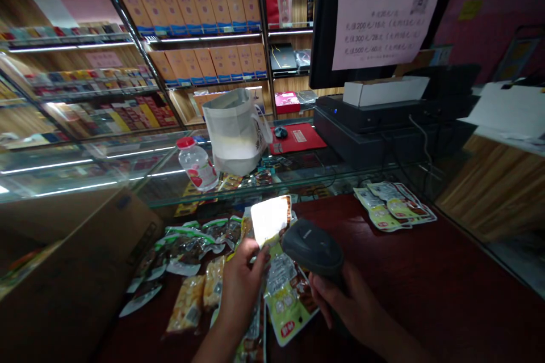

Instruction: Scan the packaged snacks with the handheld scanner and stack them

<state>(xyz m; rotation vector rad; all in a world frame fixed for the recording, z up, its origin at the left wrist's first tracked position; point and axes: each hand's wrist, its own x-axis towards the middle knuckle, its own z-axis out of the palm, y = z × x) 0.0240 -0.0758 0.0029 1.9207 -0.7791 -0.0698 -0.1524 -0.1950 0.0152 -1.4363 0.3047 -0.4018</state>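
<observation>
My left hand (244,275) pinches a snack packet (271,220) by its lower edge and holds it up, its face washed out by bright light. Wrapped round the handle of a dark barcode scanner (313,247) is my right hand (344,298). The scanner's head faces the lit packet from close by. Beneath both hands, yellow-green snack packets (287,306) lie on the dark red counter. Left of my left hand are two clear bags of pale yellow food (186,302) and several green-edged clear packets (183,247).
More yellow-green packets (394,206) lie at the right. A cardboard box (85,272) stands at the left. On the glass counter are a red-capped plastic bottle (198,164), a white bag (234,136) and a mouse (280,133). A monitor (326,34) stands behind, near stocked shelves.
</observation>
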